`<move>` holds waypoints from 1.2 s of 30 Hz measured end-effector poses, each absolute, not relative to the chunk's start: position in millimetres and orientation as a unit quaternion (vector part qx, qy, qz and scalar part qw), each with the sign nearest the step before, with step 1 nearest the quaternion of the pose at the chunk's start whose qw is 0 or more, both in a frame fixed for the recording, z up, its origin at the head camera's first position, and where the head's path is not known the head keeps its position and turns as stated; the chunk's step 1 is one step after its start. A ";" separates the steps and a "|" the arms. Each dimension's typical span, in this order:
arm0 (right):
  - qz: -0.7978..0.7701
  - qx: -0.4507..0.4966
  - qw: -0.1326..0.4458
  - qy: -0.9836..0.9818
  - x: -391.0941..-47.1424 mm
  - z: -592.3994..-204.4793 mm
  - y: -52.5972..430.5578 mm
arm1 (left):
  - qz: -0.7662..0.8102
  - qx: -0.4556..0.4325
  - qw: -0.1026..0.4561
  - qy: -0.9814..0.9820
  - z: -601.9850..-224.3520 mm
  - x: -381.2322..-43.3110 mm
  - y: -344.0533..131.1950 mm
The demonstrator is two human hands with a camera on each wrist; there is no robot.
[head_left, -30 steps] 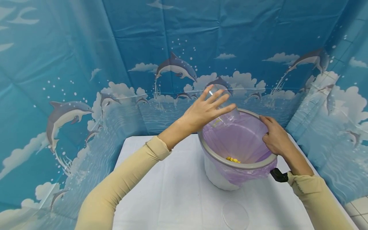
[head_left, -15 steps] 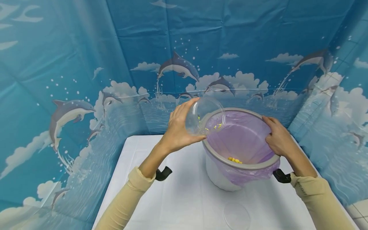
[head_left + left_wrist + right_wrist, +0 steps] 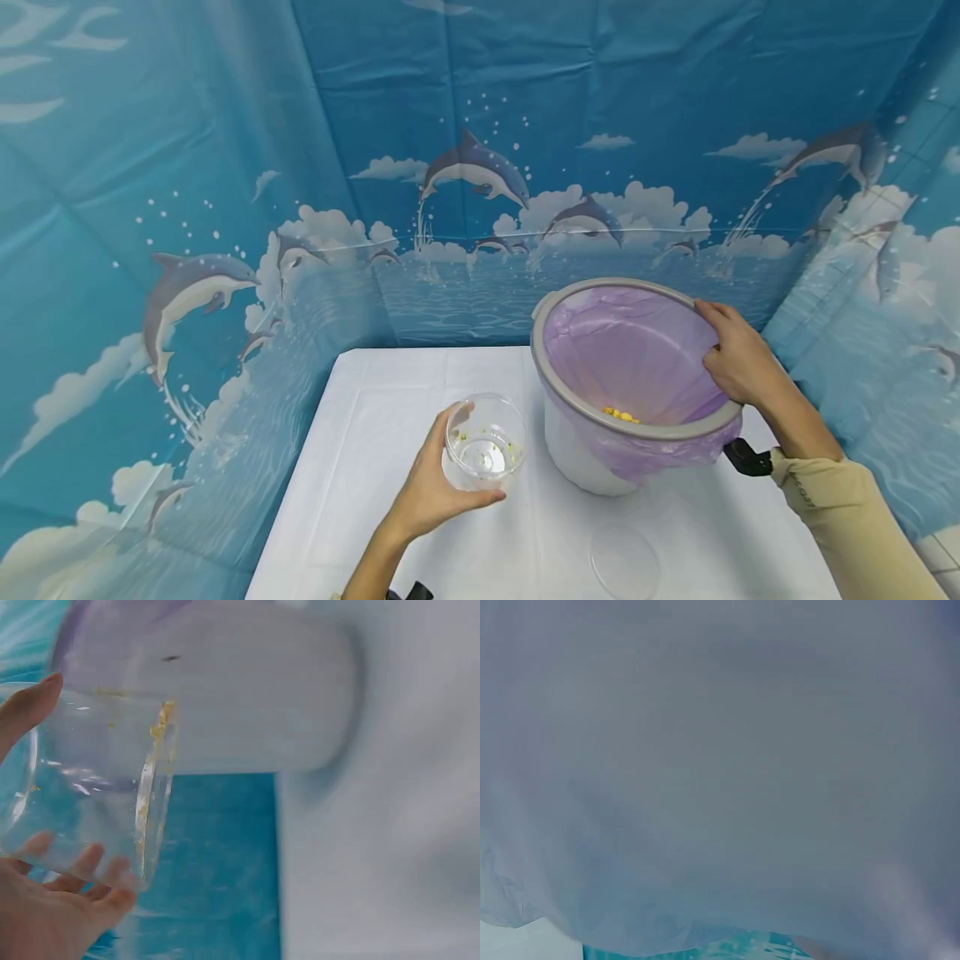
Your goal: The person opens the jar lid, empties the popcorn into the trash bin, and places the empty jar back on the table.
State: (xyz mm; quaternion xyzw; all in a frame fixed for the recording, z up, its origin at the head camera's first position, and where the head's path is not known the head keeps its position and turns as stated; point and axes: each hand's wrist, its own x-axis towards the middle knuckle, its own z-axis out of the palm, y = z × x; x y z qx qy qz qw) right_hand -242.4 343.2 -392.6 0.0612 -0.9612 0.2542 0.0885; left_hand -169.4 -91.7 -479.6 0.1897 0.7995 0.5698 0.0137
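My left hand (image 3: 431,496) grips a clear plastic bowl (image 3: 487,437) above the table, left of the trash can. Yellow and green bits of food cling inside the bowl, and in the left wrist view yellow residue lines the rim of the plastic bowl (image 3: 154,772). With my right hand (image 3: 738,354) I hold the grey rim of the trash can (image 3: 585,462), which leans toward me. A purple bag (image 3: 637,342) lines it, folded over the rim. Yellow food scraps (image 3: 620,414) lie inside the bag. The right wrist view is filled by the can's blurred side.
A round clear lid (image 3: 624,562) lies flat on the white-covered table (image 3: 375,417), in front of the can. Blue dolphin-print curtains (image 3: 480,275) enclose the table at the back and both sides. Tiled floor (image 3: 941,554) shows at the lower right.
My left hand has brought the bowl from over the can back left and down toward me, turning its mouth from tipped to facing up. The right hand stays on the rim.
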 end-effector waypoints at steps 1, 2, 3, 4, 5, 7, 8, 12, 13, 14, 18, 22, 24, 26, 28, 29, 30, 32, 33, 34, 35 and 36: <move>0.254 0.059 0.087 -0.961 -242.4 -392.8 343.6 | 0.567 0.184 0.027 0.802 -493.1 -164.6 -89.7; 0.253 0.058 0.086 -0.962 -242.5 -393.1 343.9 | 0.567 0.179 0.040 0.803 -506.7 -159.7 -86.9; 0.253 0.056 0.085 -0.962 -242.6 -393.3 344.0 | 0.564 0.178 0.052 0.805 -519.9 -154.4 -83.4; 0.253 0.054 0.084 -0.962 -242.7 -393.5 344.1 | 0.560 0.179 0.064 0.806 -533.2 -148.8 -79.3; 0.253 0.053 0.084 -0.962 -243.1 -393.6 344.2 | 0.558 0.184 0.078 0.805 -546.0 -142.9 -74.7; 0.252 0.055 0.086 -0.962 -244.3 -393.7 343.5 | 0.562 0.191 0.115 0.796 -569.3 -130.4 -65.0; 0.251 0.056 0.087 -0.962 -245.0 -393.7 343.1 | 0.568 0.193 0.133 0.789 -579.7 -124.4 -60.2; 0.250 0.063 0.093 -0.962 -247.8 -393.5 341.4 | 0.598 0.203 0.196 0.750 -612.0 -104.8 -44.9; 0.250 0.063 0.093 -0.962 -248.1 -393.5 341.0 | 0.602 0.208 0.204 0.744 -618.2 -101.7 -42.0; 0.251 0.063 0.093 -0.961 -248.4 -393.5 340.6 | 0.604 0.216 0.207 0.739 -623.9 -99.3 -39.8; 0.257 0.061 0.092 -0.960 -249.0 -393.7 338.6 | 0.615 0.233 0.227 0.718 -638.6 -93.9 -34.8; 0.258 0.063 0.093 -0.960 -250.2 -393.3 336.6 | 0.626 0.229 0.244 0.704 -641.9 -91.6 -35.0; 0.258 0.064 0.094 -0.959 -250.7 -392.9 335.6 | 0.626 0.226 0.245 0.705 -641.3 -90.7 -35.9; 0.257 0.065 0.094 -0.960 -251.5 -392.4 334.6 | 0.627 0.223 0.243 0.706 -641.2 -90.1 -36.8; 0.258 0.064 0.090 -0.960 -251.7 -391.8 334.0 | 0.633 0.219 0.251 0.699 -641.8 -89.0 -37.0; 0.257 0.063 0.088 -0.960 -251.7 -391.5 334.1 | 0.637 0.217 0.256 0.695 -642.3 -88.6 -36.7; 0.257 0.063 0.087 -0.961 -251.6 -391.3 334.4 | 0.640 0.215 0.260 0.690 -642.9 -88.2 -36.3; 0.257 0.062 0.085 -0.961 -251.3 -390.9 334.9 | 0.645 0.214 0.265 0.683 -644.3 -87.6 -35.4; 0.258 0.062 0.084 -0.960 -251.4 -390.8 335.1 | 0.646 0.216 0.266 0.682 -644.8 -87.6 -35.3; 0.259 0.062 0.085 -0.960 -251.6 -390.7 335.1 | 0.643 0.217 0.264 0.686 -645.4 -87.8 -35.4; 0.260 0.063 0.085 -0.960 -251.9 -390.7 335.0 | 0.636 0.219 0.257 0.694 -646.0 -88.5 -35.6; 0.261 0.063 0.086 -0.960 -251.8 -390.7 335.4 | 0.623 0.222 0.248 0.708 -646.6 -89.4 -35.8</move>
